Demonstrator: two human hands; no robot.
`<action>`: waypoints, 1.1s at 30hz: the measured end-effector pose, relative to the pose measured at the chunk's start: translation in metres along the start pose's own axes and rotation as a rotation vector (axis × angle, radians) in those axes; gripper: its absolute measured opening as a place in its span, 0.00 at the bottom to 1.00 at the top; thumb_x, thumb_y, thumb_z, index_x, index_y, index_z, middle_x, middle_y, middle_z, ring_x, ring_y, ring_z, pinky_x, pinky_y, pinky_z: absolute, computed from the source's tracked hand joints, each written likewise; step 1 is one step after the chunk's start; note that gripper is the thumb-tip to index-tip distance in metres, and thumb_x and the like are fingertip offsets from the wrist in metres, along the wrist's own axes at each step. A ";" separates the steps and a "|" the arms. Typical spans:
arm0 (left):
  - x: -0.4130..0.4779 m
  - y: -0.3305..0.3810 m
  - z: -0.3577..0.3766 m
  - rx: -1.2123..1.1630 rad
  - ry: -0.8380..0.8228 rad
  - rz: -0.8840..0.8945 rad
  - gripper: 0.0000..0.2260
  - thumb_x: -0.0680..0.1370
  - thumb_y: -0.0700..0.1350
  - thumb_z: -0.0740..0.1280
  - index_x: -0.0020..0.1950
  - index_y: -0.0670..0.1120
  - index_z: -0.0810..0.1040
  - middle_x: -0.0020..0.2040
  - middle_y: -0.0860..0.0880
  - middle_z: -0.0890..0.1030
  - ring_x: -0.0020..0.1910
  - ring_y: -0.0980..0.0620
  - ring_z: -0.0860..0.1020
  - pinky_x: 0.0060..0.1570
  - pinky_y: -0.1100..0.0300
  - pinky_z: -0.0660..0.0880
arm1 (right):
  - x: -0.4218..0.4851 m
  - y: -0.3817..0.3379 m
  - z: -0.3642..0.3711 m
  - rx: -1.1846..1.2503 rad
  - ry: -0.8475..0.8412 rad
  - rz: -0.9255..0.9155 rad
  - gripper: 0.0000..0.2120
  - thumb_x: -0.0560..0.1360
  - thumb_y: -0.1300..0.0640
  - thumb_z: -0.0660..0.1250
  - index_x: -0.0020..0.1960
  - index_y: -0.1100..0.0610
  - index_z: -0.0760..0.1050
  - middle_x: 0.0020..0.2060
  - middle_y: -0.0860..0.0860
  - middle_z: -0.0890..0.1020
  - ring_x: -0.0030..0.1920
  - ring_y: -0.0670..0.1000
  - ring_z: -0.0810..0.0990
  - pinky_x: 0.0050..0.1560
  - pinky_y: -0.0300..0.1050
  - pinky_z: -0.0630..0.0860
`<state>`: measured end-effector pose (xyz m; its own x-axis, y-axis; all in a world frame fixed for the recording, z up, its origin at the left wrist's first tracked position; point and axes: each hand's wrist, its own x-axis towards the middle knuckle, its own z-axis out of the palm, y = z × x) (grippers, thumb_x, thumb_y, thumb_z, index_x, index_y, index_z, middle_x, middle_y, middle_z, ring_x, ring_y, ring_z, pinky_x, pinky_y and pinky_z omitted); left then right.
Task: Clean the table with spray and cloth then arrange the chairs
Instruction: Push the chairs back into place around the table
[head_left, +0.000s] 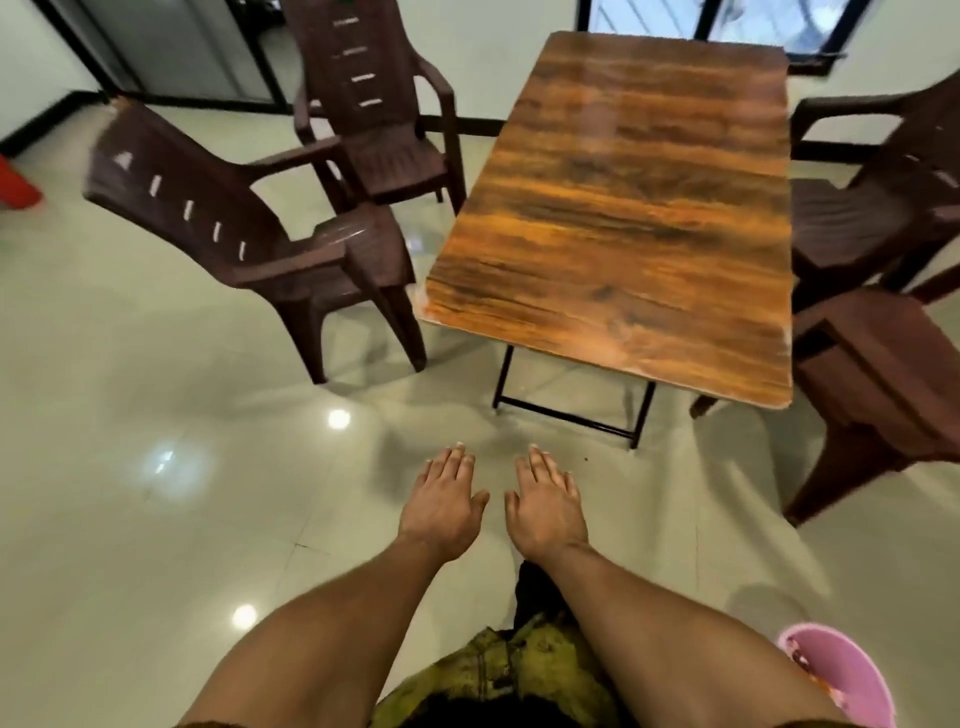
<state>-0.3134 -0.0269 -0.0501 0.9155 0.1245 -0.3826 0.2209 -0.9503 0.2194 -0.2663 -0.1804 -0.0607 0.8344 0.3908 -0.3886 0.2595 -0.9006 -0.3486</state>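
- Step, my read: spray and cloth are not in view, so fetch them first. If wiping is already done, go to the chairs; can't tell which.
- left hand (441, 501) and right hand (545, 506): both hold nothing, fingers straight, palms down, side by side over the floor (156, 467), short of the table (613, 208) near edge.
- Wiping: long strokes along the grain from far edge to near edge. Go light at the near-left corner, where the edge looks worn pale.
- near-left chair (249, 234) sits angled just beside the near-left corner; far-left chair (374, 119) stands off the left edge, turned.
- far-right chair (872, 208) and near-right chair (872, 384) sit close along the right edge.
- Chairs: grip both armrests, lift rather than drag, square each one to its edge.
- Materials: glossy wood-grain laminate top, rectangular with rounded corners, on thin black metal legs. The chairs are brown moulded plastic with slotted backs, probably light.
- Polished tile floor, probably slippery.
- pink bucket (836, 675): on the floor at near right.
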 end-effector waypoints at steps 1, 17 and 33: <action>0.012 -0.007 -0.011 -0.014 0.003 -0.034 0.29 0.85 0.58 0.48 0.83 0.45 0.49 0.84 0.48 0.47 0.82 0.50 0.44 0.80 0.53 0.43 | 0.019 -0.006 -0.009 -0.008 -0.013 -0.025 0.29 0.84 0.46 0.49 0.82 0.53 0.50 0.81 0.51 0.47 0.81 0.51 0.45 0.79 0.54 0.45; 0.129 -0.166 -0.092 -0.194 0.105 -0.360 0.30 0.85 0.58 0.51 0.83 0.45 0.51 0.83 0.46 0.50 0.82 0.48 0.46 0.80 0.51 0.44 | 0.222 -0.162 -0.044 -0.263 -0.094 -0.362 0.33 0.81 0.37 0.49 0.81 0.46 0.43 0.81 0.52 0.43 0.81 0.54 0.42 0.78 0.62 0.41; 0.185 -0.526 -0.255 -0.124 0.198 -0.387 0.32 0.84 0.62 0.49 0.83 0.47 0.49 0.84 0.46 0.47 0.82 0.47 0.42 0.79 0.49 0.42 | 0.388 -0.526 -0.028 -0.193 0.021 -0.396 0.33 0.82 0.39 0.49 0.82 0.47 0.43 0.81 0.51 0.41 0.80 0.53 0.39 0.78 0.62 0.41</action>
<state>-0.1747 0.5682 -0.0073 0.8013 0.5279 -0.2815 0.5875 -0.7831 0.2038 -0.0653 0.4390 -0.0038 0.6616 0.7107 -0.2392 0.6457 -0.7022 -0.3002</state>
